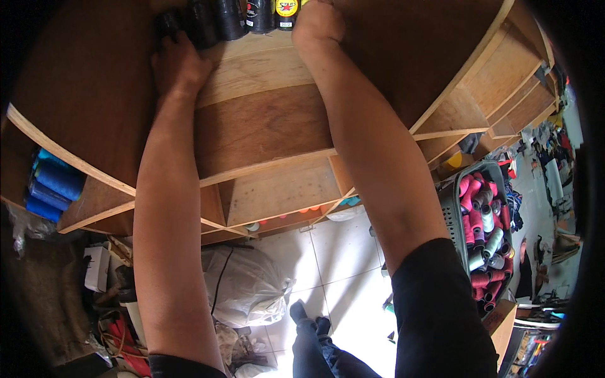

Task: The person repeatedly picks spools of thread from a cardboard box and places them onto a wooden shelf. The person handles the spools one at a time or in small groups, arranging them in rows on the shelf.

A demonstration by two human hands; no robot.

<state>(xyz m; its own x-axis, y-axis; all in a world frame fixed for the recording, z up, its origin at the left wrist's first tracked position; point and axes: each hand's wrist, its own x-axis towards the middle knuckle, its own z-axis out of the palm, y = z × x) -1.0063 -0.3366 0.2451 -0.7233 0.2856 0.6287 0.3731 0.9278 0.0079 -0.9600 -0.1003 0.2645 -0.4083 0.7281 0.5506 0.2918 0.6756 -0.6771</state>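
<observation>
Both my arms reach up to a high wooden shelf (pixel 265 60). A row of black thread spools (pixel 217 19) stands at its front edge. My left hand (pixel 178 63) rests against the leftmost black spools, fingers curled on them. My right hand (pixel 317 24) is at the right end of the row, closed beside a black spool with a yellow and red label (pixel 286 12). What its fingers hold is hidden by the back of the hand.
Wooden shelving (pixel 271 183) fills the view below the hands. Blue thread cones (pixel 53 186) lie in a left compartment. A grey basket (pixel 449 208) of pink, red and white cones stands at right. A white plastic bag (pixel 242 283) lies on the tiled floor.
</observation>
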